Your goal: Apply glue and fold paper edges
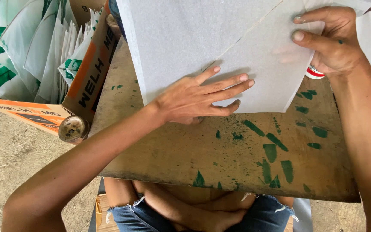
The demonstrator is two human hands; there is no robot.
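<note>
Left hand (202,96) is pressing flat on the white paper sheet (202,43), right hand (329,41) is pinching the folded flap; crease wants even pressure, edges aligned.

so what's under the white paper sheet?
The white paper sheet lies on the green-stained wooden board. By the right hand a red-and-white round container peeks out, mostly covered.

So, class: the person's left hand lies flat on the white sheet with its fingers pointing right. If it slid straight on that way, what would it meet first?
Probably the folded flap's slanted edge on the white sheet, just past the left hand; beyond it, the right hand, though depth is unclear.
</note>
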